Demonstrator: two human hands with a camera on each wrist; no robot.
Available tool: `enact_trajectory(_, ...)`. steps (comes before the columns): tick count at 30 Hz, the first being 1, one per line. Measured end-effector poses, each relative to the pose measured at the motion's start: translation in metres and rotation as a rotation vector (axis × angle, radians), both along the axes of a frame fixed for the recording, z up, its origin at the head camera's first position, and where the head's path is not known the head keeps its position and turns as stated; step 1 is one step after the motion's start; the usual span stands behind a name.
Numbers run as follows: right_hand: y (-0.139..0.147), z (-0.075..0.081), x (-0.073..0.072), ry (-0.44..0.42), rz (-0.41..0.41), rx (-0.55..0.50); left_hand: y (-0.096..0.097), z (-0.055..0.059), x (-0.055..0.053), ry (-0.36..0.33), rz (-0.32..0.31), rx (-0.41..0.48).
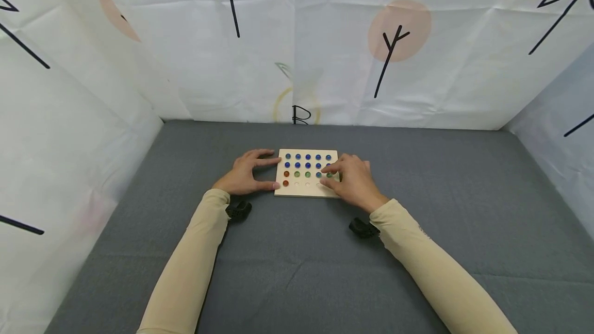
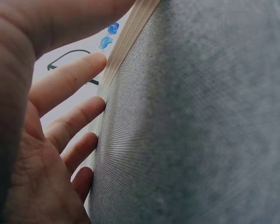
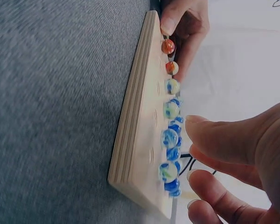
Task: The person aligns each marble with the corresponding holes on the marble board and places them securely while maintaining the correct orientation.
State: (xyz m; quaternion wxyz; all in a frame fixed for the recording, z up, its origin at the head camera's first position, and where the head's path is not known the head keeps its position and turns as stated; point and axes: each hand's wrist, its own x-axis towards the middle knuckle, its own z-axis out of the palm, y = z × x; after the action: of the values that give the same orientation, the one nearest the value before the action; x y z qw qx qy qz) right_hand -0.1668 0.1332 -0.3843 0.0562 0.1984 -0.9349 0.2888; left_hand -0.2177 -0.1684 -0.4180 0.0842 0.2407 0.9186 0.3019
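A pale wooden board (image 1: 301, 191) with rows of round hollows lies on the grey cloth. Blue marbles (image 1: 308, 157) fill its two far rows. The third row has an orange-red marble (image 1: 286, 173), then green and bluish ones (image 1: 308, 174). In the nearest row, another orange-red marble (image 1: 285, 183) sits at the left end, beside bare hollows. My left hand (image 1: 246, 173) touches the board's left edge with thumb and forefinger spread. Over the right side hovers my right hand (image 1: 355, 182), thumb and fingers apart; the right wrist view shows no marble between them.
Grey cloth (image 1: 287, 272) covers the table around the board. White printed fabric (image 1: 334, 66) hangs at the back and both sides. A black strap device (image 1: 238, 211) is on the left wrist, and another (image 1: 363, 228) is on the right.
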Motion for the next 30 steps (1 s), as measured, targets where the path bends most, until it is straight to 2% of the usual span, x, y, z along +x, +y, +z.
enact_trajectory(15, 0.026, -0.001, -0.001, -0.031, -0.059, -0.002, -0.001, 0.002, 0.002, -0.018, -0.062, 0.032)
enact_trajectory(30, 0.056, 0.001, -0.004, -0.036, -0.119, -0.019, -0.002, 0.002, 0.001, -0.037, -0.053, 0.025)
